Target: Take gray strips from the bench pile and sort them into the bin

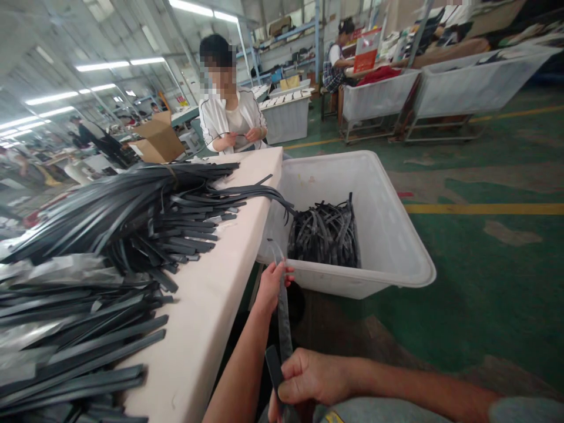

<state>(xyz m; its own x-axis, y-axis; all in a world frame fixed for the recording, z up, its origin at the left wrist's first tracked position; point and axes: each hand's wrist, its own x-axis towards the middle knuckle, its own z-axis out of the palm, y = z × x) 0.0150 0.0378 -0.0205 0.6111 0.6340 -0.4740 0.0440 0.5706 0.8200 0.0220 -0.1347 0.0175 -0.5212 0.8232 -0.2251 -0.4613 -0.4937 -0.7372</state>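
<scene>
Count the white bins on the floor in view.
3. One large white bin beside the table, holding dark strips; two more white bins on frames in the back, at and. Others may be hidden behind clutter.

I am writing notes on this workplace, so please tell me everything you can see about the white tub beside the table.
The white tub is a large open bin, apparently plastic, with sloping walls and a rounded, rolled rim. It stands upright on the green floor, close against the end of the table. Inside, near its left wall, lies a heap of dark strips; the remaining interior is bare. Some strips from the table hang over its rim. Neither hand touches it.
</scene>
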